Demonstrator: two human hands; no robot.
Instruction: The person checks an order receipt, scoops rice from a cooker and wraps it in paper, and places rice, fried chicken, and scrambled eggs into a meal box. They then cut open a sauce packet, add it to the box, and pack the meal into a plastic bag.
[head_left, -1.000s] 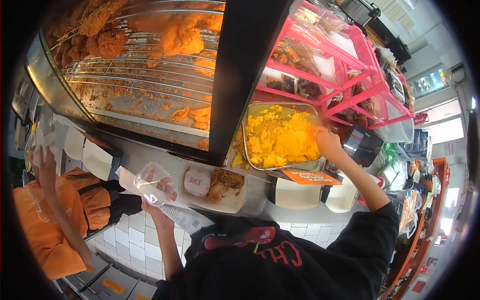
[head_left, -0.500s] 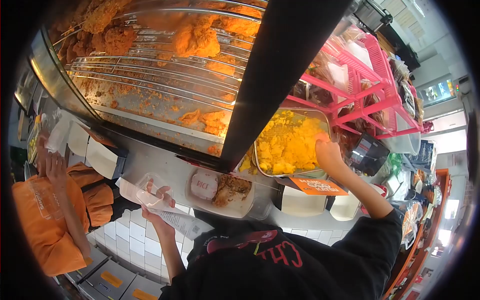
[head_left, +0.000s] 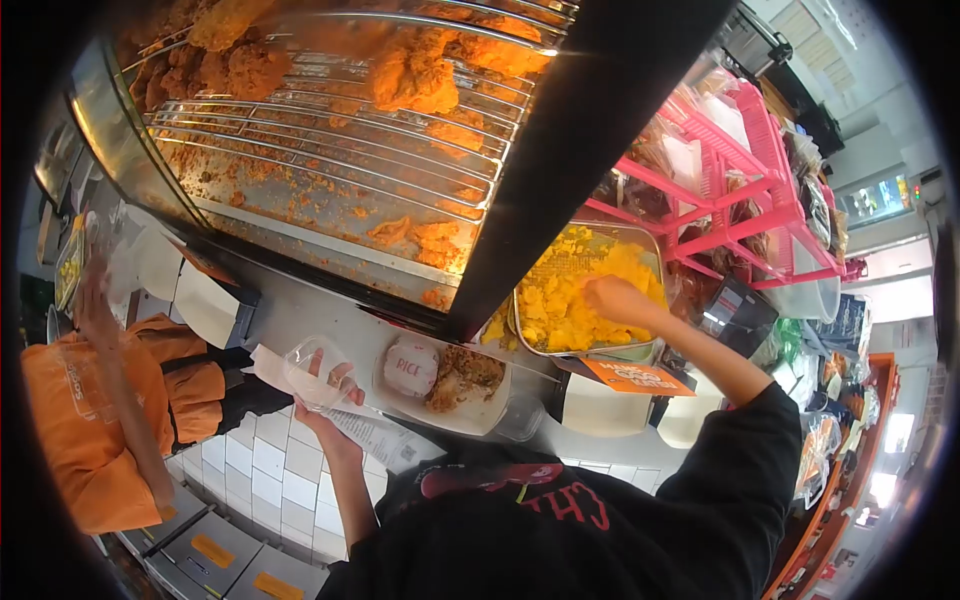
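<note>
Two hands, well apart. Left hand holds a clear cup from behind, presumably leaving its rim unobstructed. Right hand is at yellow food in a metal tray; fingertips hidden, cannot tell closure. Open carton between grips, likely for reach.
</note>
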